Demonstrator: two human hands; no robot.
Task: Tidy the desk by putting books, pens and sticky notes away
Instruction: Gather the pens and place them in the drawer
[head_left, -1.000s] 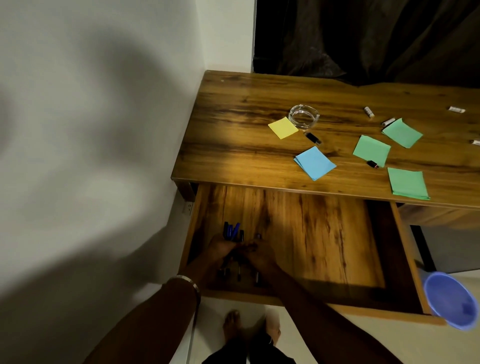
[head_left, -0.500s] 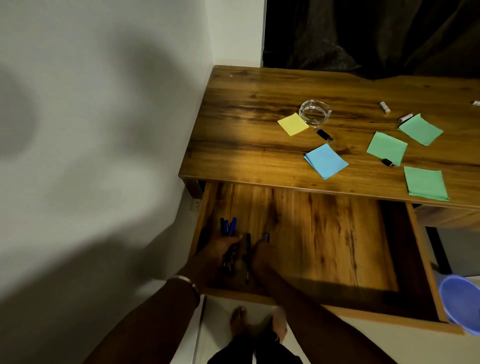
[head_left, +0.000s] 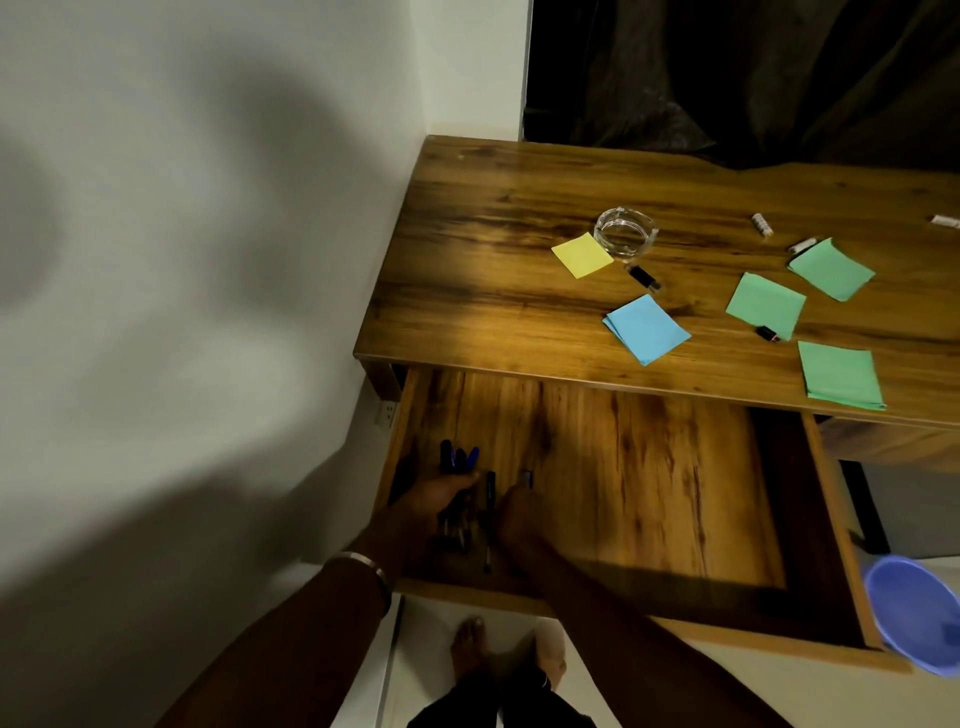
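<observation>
Pens are bunched in the near-left corner of the open drawer, where a person's left hand curls around them, blue caps poking out past the fingers. The right hand rests just beside, with one dark pen lying loose between the two hands; whether that hand grips anything is too dim to tell. A metal bangle circles the left wrist.

Judging by the scene, the step in hand is laying the pens down neatly. Doing it well likely means lowering the bunch flat along the drawer's left wall, caps pointing one way, then nudging the stray pen in against them so none roll toward the middle.

Above, on the desk, work remains: a yellow sticky note beside a glass ashtray, a blue sticky note pad, and three green sticky notes farther right, with small caps or lighters scattered among them. A blue plastic bowl sits at the drawer's right end. No books are in view.
</observation>
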